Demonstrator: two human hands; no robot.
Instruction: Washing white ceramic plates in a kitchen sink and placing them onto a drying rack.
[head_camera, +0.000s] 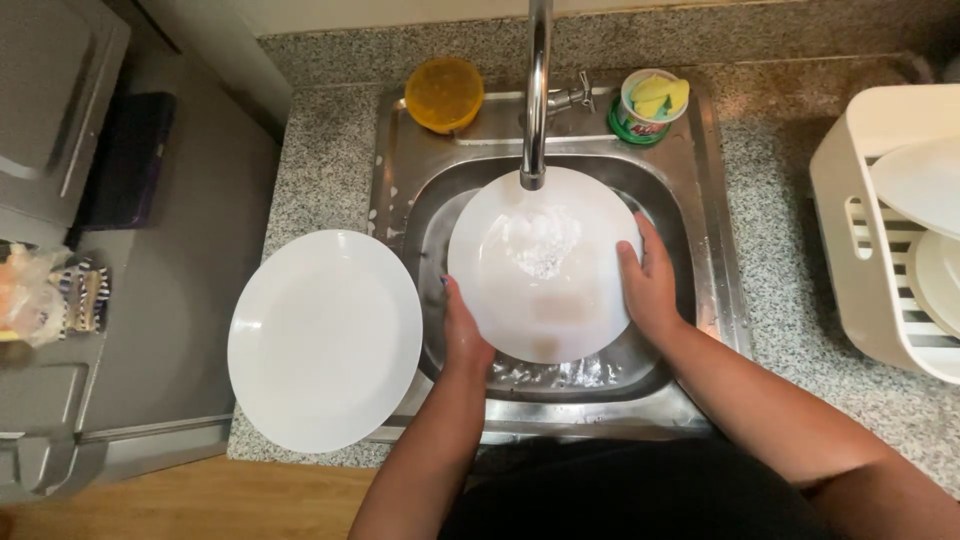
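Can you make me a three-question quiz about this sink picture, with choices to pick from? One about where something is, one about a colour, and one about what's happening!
1. Where is the other white plate, the one nobody is holding?
A. On the counter left of the sink
B. In the drying rack
C. On the floor

2. What colour is the small tub behind the sink?
A. Blue
B. Orange
C. Black

3. What is the tap doing?
A. It is off
B. It is running onto the held plate
C. It is filling a cup

Answers:
1. A: it lies flat beside the sink's left rim.
2. B: the tub is plainly orange.
3. B: water splashes on the plate gripped by the left hand and right hand.
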